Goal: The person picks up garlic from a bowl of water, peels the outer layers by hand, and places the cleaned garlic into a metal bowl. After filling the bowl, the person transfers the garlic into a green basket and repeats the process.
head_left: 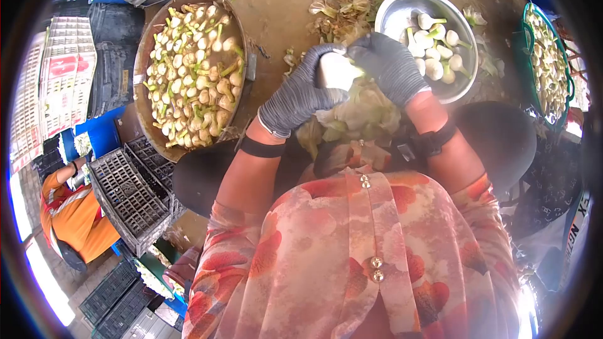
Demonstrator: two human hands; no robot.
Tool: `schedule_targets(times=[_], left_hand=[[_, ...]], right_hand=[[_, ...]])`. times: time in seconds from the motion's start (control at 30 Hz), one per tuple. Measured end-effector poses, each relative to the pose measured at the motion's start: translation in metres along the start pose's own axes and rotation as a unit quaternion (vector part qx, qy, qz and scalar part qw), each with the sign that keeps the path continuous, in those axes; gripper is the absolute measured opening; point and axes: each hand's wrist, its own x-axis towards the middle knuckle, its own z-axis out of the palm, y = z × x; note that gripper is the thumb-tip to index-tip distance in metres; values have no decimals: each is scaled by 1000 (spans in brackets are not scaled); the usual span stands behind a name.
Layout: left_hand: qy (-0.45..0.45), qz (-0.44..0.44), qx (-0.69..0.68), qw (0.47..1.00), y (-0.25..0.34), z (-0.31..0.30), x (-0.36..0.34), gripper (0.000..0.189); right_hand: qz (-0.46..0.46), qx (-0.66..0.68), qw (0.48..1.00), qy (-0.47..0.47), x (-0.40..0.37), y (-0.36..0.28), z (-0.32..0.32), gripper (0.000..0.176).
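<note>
In front of my chest, my left hand (304,92), in a dark grey glove, is wrapped round a white garlic bulb (337,71). A bit of green stem shows at the bulb's right side. My right hand (391,68), gloved alike, has its fingers curled in against the bulb's upper right; what they pinch is hidden and slightly blurred. Just beyond the right hand stands a metal bowl (466,22) with several clean white garlic bulbs (433,49). Pale peeled skins (363,112) lie below both hands.
A wide round tub (139,66) full of unpeeled garlic in water sits at left. Dry husks (342,16) litter the ground ahead. A green basket (529,37) of garlic is far right. Black crates (129,191) and a person in orange (81,220) are at left.
</note>
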Motion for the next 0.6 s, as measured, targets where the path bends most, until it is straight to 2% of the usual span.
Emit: schedule_targets(times=[0.03,0.07,0.1,0.13,0.17,0.23,0.27,0.3,0.33,0.37,0.4,0.47,0.5,0.53,0.57,0.6], left_hand=[[-5,35,28,999,4,0,-1,79],[-21,10,5,1000,13,-1,-2,80],[-6,47,5,999,6,-3,2,80],[11,28,-14,999,12,-2,6,80],[28,11,-36,999,17,-1,12,80],[49,70,-124,989,11,6,38,82],[15,69,-154,986,18,14,47,83],[-22,70,-185,980,27,20,57,84],[-64,73,-153,983,28,21,66,84],[-76,114,-92,986,27,20,76,82],[-26,125,-28,991,16,10,84,77],[5,145,-58,988,-26,-43,110,63],[-16,152,-154,976,-39,-87,110,55],[181,103,-103,973,-28,-107,98,41],[328,33,-117,937,-60,-155,101,37],[436,-49,-146,887,-63,-181,90,37]], right_hand=[[-36,5,999,24,4,24,4,21],[-76,12,996,45,12,59,10,21],[-95,27,993,61,21,91,13,20],[-115,41,990,77,29,122,15,20],[-90,34,992,86,33,133,14,19],[-16,1,997,77,28,132,16,17],[-8,-18,998,66,28,130,20,17],[-36,-56,996,60,30,139,29,16],[-65,-94,992,55,33,149,38,15],[-149,-163,975,30,35,159,44,16],[-235,-226,945,15,36,151,48,18],[-222,-152,960,-79,19,121,43,26],[-209,-115,963,-125,10,96,40,31],[-207,-208,950,-104,5,72,40,22],[-100,-107,979,-142,5,62,43,24],[20,11,988,-153,6,53,46,29]])
